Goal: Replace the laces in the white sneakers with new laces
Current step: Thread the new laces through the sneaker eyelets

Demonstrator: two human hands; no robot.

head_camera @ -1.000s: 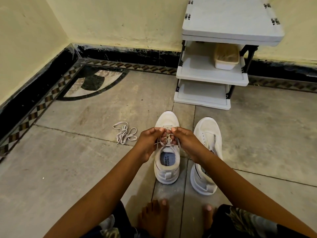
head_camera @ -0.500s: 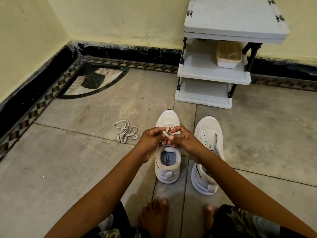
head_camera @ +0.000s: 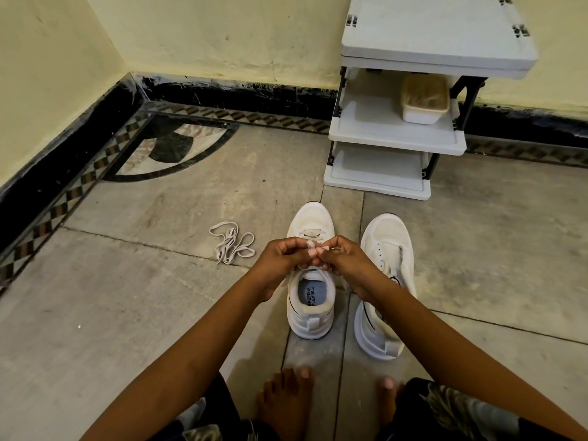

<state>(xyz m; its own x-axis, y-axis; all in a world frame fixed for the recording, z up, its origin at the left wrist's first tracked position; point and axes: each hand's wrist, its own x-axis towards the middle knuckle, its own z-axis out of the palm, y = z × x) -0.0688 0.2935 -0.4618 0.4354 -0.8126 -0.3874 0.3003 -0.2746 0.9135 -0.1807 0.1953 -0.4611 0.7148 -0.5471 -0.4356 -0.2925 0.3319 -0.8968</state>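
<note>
We see both hands meet over the tongue of a white sneaker [head_camera: 310, 310] standing upright on the floor [head_camera: 143, 313]. The left hand [head_camera: 280, 259] and right hand [head_camera: 346, 262] each have a curled grip, pinching the pale lace [head_camera: 313, 251] threaded in that shoe. The second sneaker [head_camera: 386, 237] stands just beside it, on its right. A loose lace [head_camera: 232, 241] lies bundled on the floor near the left hand.

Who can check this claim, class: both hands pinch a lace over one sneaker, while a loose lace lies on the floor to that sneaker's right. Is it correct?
Not quite. The loose lace lies on the floor to the left of that sneaker, not its right, as the head view shows. The rest stands: the left hand and right hand pinch a lace over it.
</note>
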